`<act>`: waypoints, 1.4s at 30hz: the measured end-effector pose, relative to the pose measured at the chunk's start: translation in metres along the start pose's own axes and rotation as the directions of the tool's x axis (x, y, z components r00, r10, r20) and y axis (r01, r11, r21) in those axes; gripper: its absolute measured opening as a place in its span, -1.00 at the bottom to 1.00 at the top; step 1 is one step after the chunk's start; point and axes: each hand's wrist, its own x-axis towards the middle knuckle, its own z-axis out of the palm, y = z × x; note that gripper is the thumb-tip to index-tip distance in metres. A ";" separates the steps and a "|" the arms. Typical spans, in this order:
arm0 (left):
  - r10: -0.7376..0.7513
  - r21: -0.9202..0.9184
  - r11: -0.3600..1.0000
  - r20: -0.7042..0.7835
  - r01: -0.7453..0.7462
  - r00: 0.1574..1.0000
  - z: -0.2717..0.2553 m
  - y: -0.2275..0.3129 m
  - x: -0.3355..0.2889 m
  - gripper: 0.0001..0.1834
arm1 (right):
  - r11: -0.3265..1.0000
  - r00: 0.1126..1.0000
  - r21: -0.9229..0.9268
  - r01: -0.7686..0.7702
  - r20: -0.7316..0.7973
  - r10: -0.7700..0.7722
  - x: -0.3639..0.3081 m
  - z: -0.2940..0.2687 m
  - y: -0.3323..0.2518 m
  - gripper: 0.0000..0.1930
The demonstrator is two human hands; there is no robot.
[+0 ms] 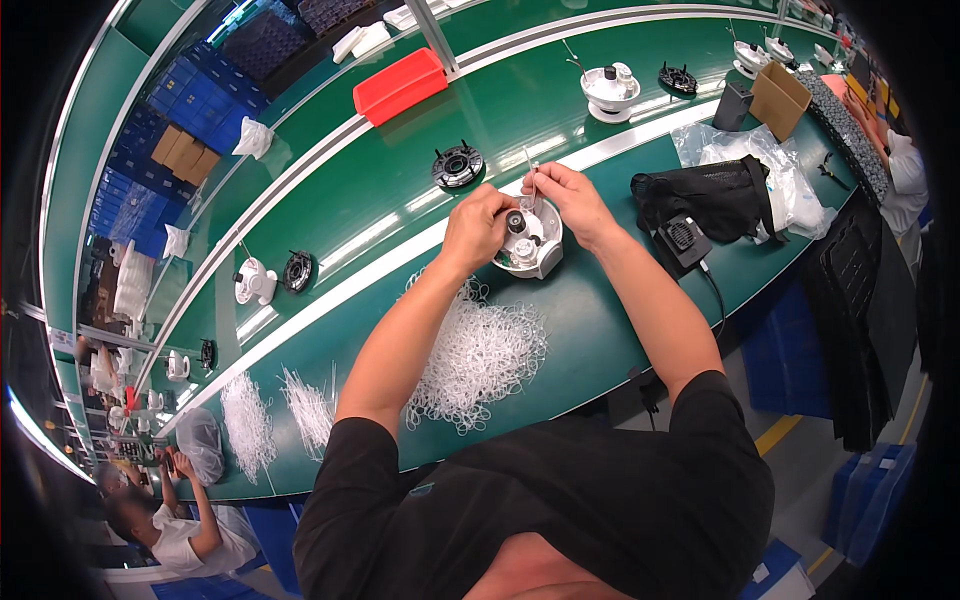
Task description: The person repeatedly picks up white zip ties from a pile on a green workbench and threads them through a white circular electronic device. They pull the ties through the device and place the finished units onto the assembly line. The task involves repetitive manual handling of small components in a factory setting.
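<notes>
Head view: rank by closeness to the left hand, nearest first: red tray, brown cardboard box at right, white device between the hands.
1. White device, right at the left hand.
2. Red tray, ahead and to the left.
3. Brown cardboard box, far off to the right.

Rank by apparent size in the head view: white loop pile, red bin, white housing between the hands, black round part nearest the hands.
1. White loop pile
2. Red bin and white housing: too close to rank; left hand and right hand partly cover the housing
3. Black round part
</notes>
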 end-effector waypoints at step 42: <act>-0.634 -0.727 0.356 0.273 0.587 0.723 -0.043 -0.038 -0.009 -0.76 | 0.849 0.981 -0.524 0.074 -0.116 -0.158 -0.004 -0.038 0.038 -0.69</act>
